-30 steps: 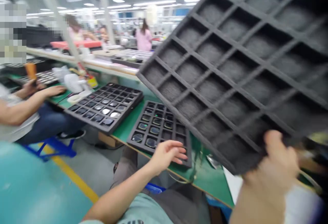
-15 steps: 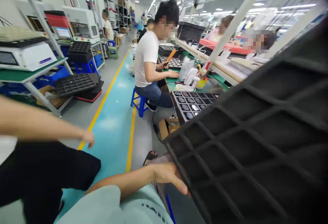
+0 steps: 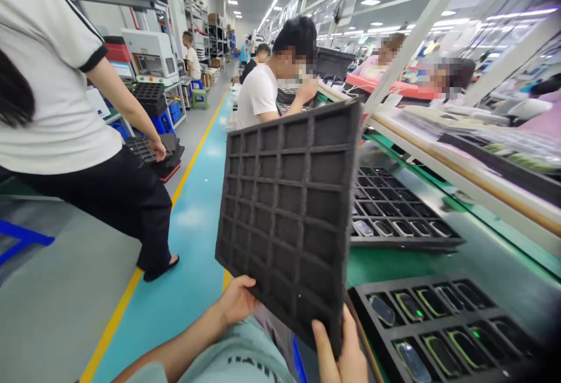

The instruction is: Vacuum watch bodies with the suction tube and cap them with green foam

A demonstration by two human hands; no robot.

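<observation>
A black foam tray (image 3: 289, 213) with a grid of square pockets is held up tilted in front of me; the pockets facing me hold nothing. My left hand (image 3: 239, 300) grips its lower left edge, fingers partly hidden behind it. At the lower right corner my right hand (image 3: 342, 348) pinches the tray, thumb on the near side. Right of it, on the bench, lies a black tray of dark oval devices (image 3: 447, 324), two with small green lights. Farther back sits another filled tray (image 3: 394, 207).
A green-topped bench (image 3: 385, 266) runs along my right, under a slanted white post (image 3: 412, 38). A co-worker in a white shirt (image 3: 258, 90) sits ahead. Another person (image 3: 56, 96) stands close at left by the blue walkway (image 3: 193, 225). Stacked trays (image 3: 162, 155) lie beyond.
The foam tray has swung from the right to the centre, and my right hand now shows on it. The filled bench trays are uncovered. The person at left now stands nearer the walkway.
</observation>
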